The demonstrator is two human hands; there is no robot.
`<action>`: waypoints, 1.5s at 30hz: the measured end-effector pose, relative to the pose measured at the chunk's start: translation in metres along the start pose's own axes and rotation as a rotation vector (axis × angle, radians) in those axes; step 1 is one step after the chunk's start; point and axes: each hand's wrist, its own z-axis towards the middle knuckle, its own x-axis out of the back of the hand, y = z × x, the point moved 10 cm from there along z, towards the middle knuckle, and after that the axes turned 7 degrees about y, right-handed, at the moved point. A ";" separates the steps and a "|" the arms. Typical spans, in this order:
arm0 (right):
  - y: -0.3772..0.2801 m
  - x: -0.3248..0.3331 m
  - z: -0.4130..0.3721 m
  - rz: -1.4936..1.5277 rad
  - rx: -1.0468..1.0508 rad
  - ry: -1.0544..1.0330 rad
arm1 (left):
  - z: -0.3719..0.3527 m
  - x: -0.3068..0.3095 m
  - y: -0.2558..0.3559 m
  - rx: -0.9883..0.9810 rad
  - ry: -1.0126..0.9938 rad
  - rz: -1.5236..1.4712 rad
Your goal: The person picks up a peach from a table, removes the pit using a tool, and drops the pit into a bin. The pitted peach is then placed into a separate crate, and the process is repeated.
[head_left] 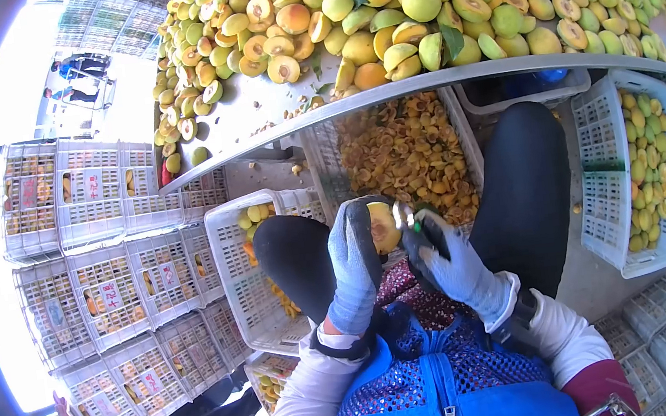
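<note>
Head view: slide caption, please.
Gloved left hand holding a cut fruit, right hand close by, before a table heaped with more fruit.

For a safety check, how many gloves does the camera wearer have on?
2: one on the left hand, which holds a cut fruit, and one on the right hand; neither is hidden.

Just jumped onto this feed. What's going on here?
A person in blue holds a cut fruit in the gloved left hand. The gloved right hand, close beside it, grips what looks like a small tool, mostly hidden. Whole and halved fruit is heaped on the metal table ahead; cut pieces lie in a crate below its edge.
</note>
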 end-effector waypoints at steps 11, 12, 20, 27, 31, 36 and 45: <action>-0.037 -0.007 -0.017 -0.427 0.175 -0.029 | -0.022 -0.013 0.043 -0.213 0.040 0.046; -0.035 -0.009 -0.018 -0.404 0.175 -0.044 | -0.023 -0.013 0.041 -0.213 0.036 0.044; -0.015 -0.017 -0.016 -0.378 0.143 -0.167 | -0.020 -0.013 0.019 -0.105 -0.123 0.181; 0.040 -0.027 -0.030 0.368 -0.425 -0.142 | -0.024 -0.006 0.008 -0.167 0.028 0.123; 0.011 -0.007 -0.019 0.021 -0.302 -0.194 | -0.018 -0.022 0.008 -0.003 -0.173 0.099; 0.005 -0.014 -0.016 -0.251 -0.166 -0.284 | -0.013 -0.015 -0.026 0.323 -0.198 -0.077; 0.063 -0.029 -0.040 0.341 -0.439 -0.221 | -0.021 -0.010 0.005 -0.066 0.019 0.126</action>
